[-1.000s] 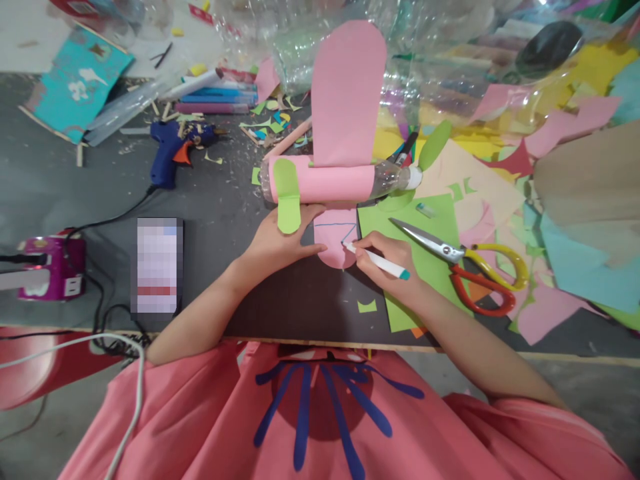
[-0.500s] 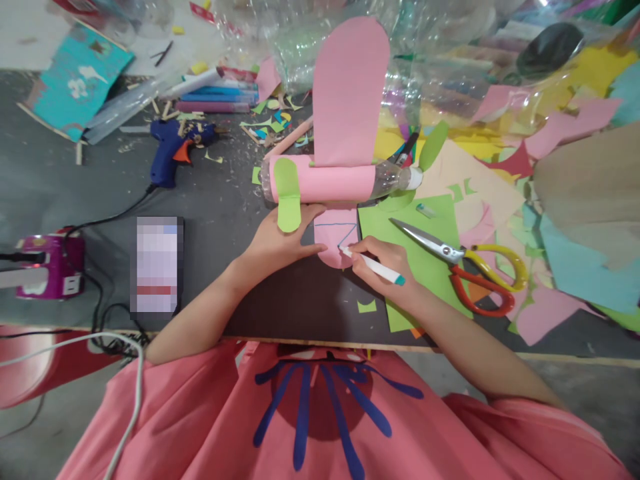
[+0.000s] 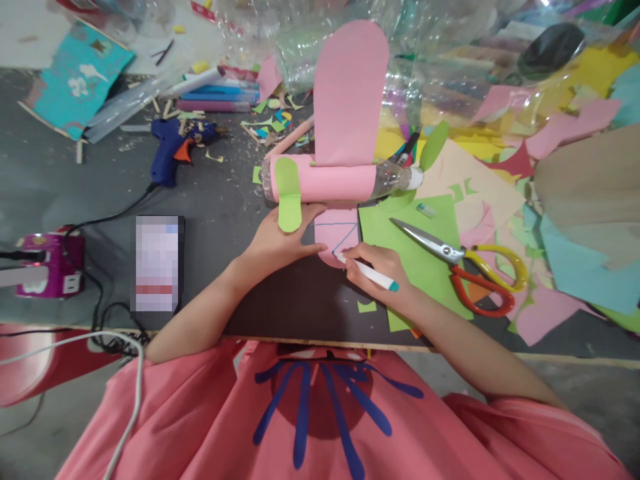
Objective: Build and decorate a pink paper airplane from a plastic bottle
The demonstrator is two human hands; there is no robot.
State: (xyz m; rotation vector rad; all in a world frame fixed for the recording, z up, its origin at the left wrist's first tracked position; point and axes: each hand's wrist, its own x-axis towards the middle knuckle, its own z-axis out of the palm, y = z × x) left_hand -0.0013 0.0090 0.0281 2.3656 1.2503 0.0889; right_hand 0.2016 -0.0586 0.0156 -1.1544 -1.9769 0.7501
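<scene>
My right hand [image 3: 377, 267] is closed around a white marker [image 3: 371, 274] with a teal end. The marker's tip touches a round-ended pink paper piece [image 3: 330, 233], at the lower end of a slanting blue line. Another blue line crosses this piece higher up. My left hand [image 3: 285, 237] lies with thumb and forefinger apart at the paper's left edge. Just above lies a clear plastic bottle [image 3: 393, 179] wrapped in pink paper, with a large pink paper flap [image 3: 350, 93] rising behind it. A folded green strip [image 3: 289, 190] on the bottle hangs over my left hand.
Scissors [image 3: 450, 252] with yellow and red handles lie on green paper [image 3: 417, 267] to the right. At left are a blue glue gun [image 3: 170, 147] with its cord, a phone [image 3: 157, 263] and a purple box [image 3: 53, 267]. Paper scraps and clear plastic crowd the back.
My right hand has moved slightly down and left with the marker, and the slanting blue line is longer. The left hand and bottle stay nearly where they were.
</scene>
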